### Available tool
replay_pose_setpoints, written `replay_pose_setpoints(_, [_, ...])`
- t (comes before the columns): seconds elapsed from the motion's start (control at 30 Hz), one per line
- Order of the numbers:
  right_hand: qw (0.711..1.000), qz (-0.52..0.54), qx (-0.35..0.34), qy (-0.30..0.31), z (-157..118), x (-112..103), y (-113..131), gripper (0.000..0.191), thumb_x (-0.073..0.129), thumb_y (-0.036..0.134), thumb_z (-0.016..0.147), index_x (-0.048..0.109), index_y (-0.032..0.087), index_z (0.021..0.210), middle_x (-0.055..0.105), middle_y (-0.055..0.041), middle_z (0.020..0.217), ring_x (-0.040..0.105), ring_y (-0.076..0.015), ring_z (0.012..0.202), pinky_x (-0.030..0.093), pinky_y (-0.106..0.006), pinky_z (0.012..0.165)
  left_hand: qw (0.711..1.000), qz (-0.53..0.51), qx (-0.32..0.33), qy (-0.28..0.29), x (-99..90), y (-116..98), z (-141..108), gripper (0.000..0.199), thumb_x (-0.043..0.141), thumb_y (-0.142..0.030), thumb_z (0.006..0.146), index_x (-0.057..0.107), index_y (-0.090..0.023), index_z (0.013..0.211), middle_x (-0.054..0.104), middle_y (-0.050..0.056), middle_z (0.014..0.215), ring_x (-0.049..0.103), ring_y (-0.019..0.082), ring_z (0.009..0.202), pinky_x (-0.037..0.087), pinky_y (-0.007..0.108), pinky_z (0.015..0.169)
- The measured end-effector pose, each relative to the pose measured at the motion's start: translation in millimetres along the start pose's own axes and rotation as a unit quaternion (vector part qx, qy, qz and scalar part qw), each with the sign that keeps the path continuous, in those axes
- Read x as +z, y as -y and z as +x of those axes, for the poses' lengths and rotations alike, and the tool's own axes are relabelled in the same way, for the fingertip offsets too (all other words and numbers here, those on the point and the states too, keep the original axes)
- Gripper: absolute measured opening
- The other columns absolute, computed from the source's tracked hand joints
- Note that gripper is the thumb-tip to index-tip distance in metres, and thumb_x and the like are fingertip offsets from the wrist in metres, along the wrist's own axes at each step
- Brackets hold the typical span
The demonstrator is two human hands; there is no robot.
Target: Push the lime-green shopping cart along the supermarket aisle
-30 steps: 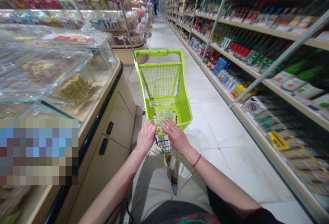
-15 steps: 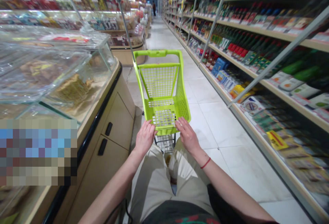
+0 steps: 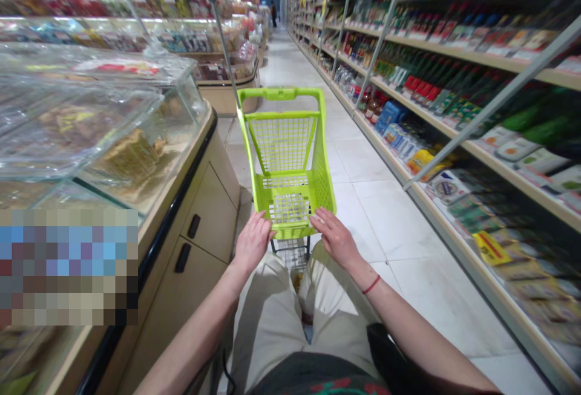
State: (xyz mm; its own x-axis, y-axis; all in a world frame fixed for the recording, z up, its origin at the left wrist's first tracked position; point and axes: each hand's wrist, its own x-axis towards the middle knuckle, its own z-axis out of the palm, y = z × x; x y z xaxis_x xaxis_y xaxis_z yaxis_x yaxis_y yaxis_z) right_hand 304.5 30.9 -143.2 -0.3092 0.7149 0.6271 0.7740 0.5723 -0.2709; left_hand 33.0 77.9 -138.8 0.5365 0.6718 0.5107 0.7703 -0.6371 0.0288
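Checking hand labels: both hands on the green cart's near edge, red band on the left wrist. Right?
No, the red band is on the right wrist, per the head view. Left hand and right hand are on the near edge of the green cart, as you say.

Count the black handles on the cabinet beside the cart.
2: the farther handle and the nearer handle, close together on two adjoining cabinet doors. More may be out of view.
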Motion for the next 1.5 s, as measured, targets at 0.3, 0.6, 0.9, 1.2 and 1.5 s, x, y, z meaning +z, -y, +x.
replay_pose_setpoints(0.3, [1.0,-0.008,0.024,-0.016,-6,-16,-20,0.074,0.043,-0.006,0.079,0.048,0.028,0.144,0.051,-0.0089,0.147,0.04,-0.0238,0.141,0.043,-0.053,0.113,1.0,0.013,-0.001,0.0,-4.1,3,0,0.02,0.048,-0.028,0.095,0.06,-0.014,0.104,0.067,0.012,0.105,0.054,0.028,0.127,0.04,0.047,0.115])
replay_pose_setpoints(0.6, [1.0,0.017,-0.014,0.007,5,11,14,0.073,0.042,-0.006,0.079,0.046,0.023,0.145,0.053,-0.0125,0.145,0.039,-0.023,0.142,0.043,-0.052,0.114,0.998,-0.045,0.045,-0.013,9.9,-48,12,0.049,0.05,-0.02,0.092,0.042,-0.012,0.14,0.061,0.014,0.131,0.049,0.027,0.133,0.037,0.05,0.116])
replay_pose_setpoints(0.9, [0.998,0.003,-0.058,0.009,14,13,18,0.06,0.042,-0.005,0.08,0.057,0.016,0.134,0.059,-0.0164,0.137,0.041,-0.0223,0.141,0.046,-0.047,0.111,0.997,-0.067,0.021,0.03,8.5,-51,12,0.057,0.048,-0.02,0.091,0.035,-0.012,0.146,0.055,0.014,0.139,0.049,0.026,0.133,0.035,0.049,0.117])
replay_pose_setpoints(1.2, [1.0,-0.001,-0.011,0.007,-2,-15,-20,0.066,0.042,-0.006,0.078,0.055,0.023,0.136,0.057,-0.0118,0.141,0.043,-0.0224,0.14,0.045,-0.051,0.112,0.998,0.015,-0.028,0.049,-10.3,-6,8,0.043,0.044,-0.025,0.096,0.051,-0.019,0.138,0.064,0.011,0.127,0.055,0.026,0.124,0.032,0.051,0.117])
replay_pose_setpoints(1.5, [1.0,0.019,-0.007,0.01,17,24,13,0.069,0.043,-0.007,0.08,0.05,0.023,0.142,0.053,-0.0122,0.145,0.036,-0.0212,0.144,0.042,-0.048,0.114,1.0,0.003,-0.008,0.023,-2.2,-7,9,0.042,0.042,-0.013,0.093,0.055,-0.019,0.132,0.068,0.009,0.122,0.061,0.021,0.115,0.04,0.042,0.113])
